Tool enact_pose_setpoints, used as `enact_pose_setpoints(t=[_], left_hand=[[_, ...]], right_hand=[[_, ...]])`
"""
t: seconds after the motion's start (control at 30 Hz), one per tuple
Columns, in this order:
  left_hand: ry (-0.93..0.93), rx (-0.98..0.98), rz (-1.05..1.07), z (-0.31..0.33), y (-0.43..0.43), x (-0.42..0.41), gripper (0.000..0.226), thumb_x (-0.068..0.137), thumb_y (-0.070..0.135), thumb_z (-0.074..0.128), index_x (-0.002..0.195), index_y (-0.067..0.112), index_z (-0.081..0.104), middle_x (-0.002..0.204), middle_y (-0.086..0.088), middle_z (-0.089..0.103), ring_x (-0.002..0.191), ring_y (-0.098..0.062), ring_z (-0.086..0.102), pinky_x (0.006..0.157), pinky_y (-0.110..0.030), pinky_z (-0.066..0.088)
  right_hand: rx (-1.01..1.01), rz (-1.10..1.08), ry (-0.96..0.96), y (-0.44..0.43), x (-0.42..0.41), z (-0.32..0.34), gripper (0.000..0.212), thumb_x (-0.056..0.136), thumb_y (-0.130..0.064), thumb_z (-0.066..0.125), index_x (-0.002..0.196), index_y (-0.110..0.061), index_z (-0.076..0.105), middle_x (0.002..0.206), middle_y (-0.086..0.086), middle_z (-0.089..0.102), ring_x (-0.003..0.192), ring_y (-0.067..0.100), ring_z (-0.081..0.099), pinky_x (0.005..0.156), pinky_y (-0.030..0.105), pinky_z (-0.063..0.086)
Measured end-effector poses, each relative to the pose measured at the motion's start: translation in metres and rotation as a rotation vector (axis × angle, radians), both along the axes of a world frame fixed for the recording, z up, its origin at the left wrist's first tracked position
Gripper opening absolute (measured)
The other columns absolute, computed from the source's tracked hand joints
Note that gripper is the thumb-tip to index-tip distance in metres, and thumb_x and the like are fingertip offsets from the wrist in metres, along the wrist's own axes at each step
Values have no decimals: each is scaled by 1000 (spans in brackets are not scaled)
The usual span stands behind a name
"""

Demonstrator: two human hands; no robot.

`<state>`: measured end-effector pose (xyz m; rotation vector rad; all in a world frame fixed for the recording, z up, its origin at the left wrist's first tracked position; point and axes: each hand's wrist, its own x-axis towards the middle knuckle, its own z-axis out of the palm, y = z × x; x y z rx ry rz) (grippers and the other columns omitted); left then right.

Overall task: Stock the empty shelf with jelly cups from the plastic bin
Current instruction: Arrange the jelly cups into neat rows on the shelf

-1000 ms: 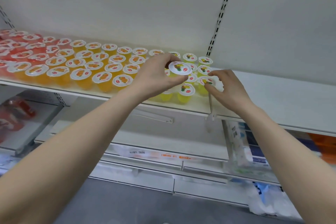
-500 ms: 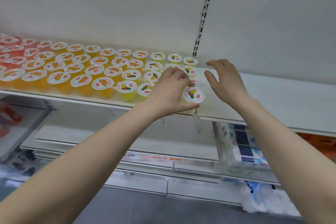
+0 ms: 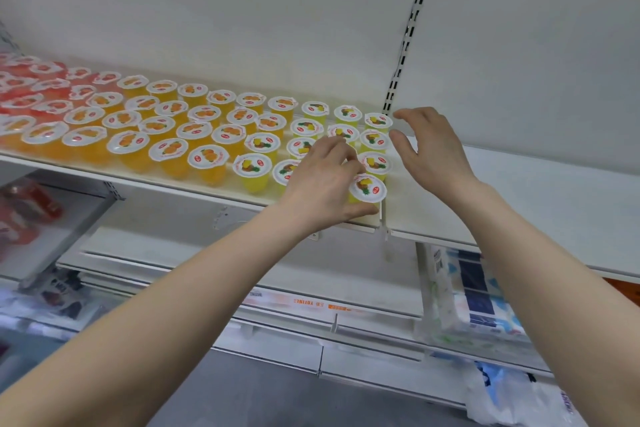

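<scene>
Now that the left hand (image 3: pixel 320 184) has lowered its gripped white-lidded yellow jelly cup (image 3: pixel 367 188) onto the white shelf (image 3: pixel 519 194), that column looks full; the right hand (image 3: pixel 431 152) hovers spread.

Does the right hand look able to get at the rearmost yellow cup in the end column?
Probably yes. The right hand is open, hovering right beside the rearmost yellow cup, with nothing between them; the left hand grips the front-edge cup, clear of that path.

the lower shelf strip (image 3: pixel 311 303) reads "yotine".
</scene>
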<state>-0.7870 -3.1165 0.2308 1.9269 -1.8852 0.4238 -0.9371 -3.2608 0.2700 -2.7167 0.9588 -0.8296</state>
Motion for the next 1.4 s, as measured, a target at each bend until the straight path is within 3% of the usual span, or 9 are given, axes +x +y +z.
enact_pose_setpoints(t=[0.13, 0.27, 0.57, 0.77, 1.0, 1.13, 1.27, 1.4], left_hand=[[51, -1, 10, 10, 8, 8, 76, 75, 77, 46, 116, 17, 69, 118, -3, 61, 122, -27, 47, 104, -40, 38], [74, -41, 71, 30, 25, 30, 71, 84, 70, 36, 119, 16, 66, 120, -4, 61, 121, -26, 48, 101, -37, 39], [-36, -55, 307, 53, 104, 142, 66, 88, 59, 32, 123, 13, 62, 119, -11, 61, 116, -32, 52, 101, -43, 40], [-83, -62, 433, 51, 193, 220, 50, 92, 48, 50, 122, 9, 63, 116, -14, 62, 112, -36, 53, 98, -45, 40], [-82, -53, 585, 40, 319, 297, 56, 91, 48, 40, 120, 7, 64, 112, -16, 63, 106, -35, 55, 95, -45, 42], [-49, -67, 704, 25, 399, 332, 44, 93, 37, 55, 122, 5, 62, 114, -18, 62, 109, -37, 54, 97, -45, 40], [2, -61, 824, 1, 479, 358, 40, 92, 31, 60, 122, 4, 62, 115, -17, 62, 109, -38, 54, 95, -44, 40], [138, -63, 998, -38, 553, 376, 36, 93, 24, 59, 124, 5, 61, 117, -15, 61, 115, -37, 51, 98, -43, 39]], right_hand=[[-54, 22, 30, 2, 10, 7, 40, 100, -34, 46, 135, -15, 52, 133, 8, 52, 121, 28, 46, 100, 35, 36], [-124, 68, 54, 11, 29, 18, 41, 100, -33, 46, 136, -14, 51, 131, 11, 53, 118, 32, 48, 99, 42, 40], [-310, 202, 135, 70, 114, 30, 49, 97, -40, 40, 133, -10, 53, 121, 15, 57, 107, 39, 53, 88, 47, 45], [-365, 309, 177, 135, 196, 32, 53, 95, -45, 36, 132, -12, 54, 122, 14, 57, 109, 38, 53, 87, 47, 44], [-401, 489, 159, 230, 301, 21, 51, 96, -45, 39, 135, -14, 52, 126, 13, 56, 114, 37, 51, 92, 49, 44], [-413, 605, 117, 294, 359, 1, 48, 97, -40, 43, 134, -11, 53, 125, 15, 57, 112, 38, 51, 93, 49, 44], [-401, 755, 84, 365, 412, -27, 46, 96, -37, 45, 130, -7, 55, 119, 16, 58, 104, 39, 53, 88, 48, 45], [-333, 899, 112, 430, 455, -60, 47, 96, -38, 43, 131, -8, 55, 122, 15, 57, 110, 37, 53, 88, 48, 47]])
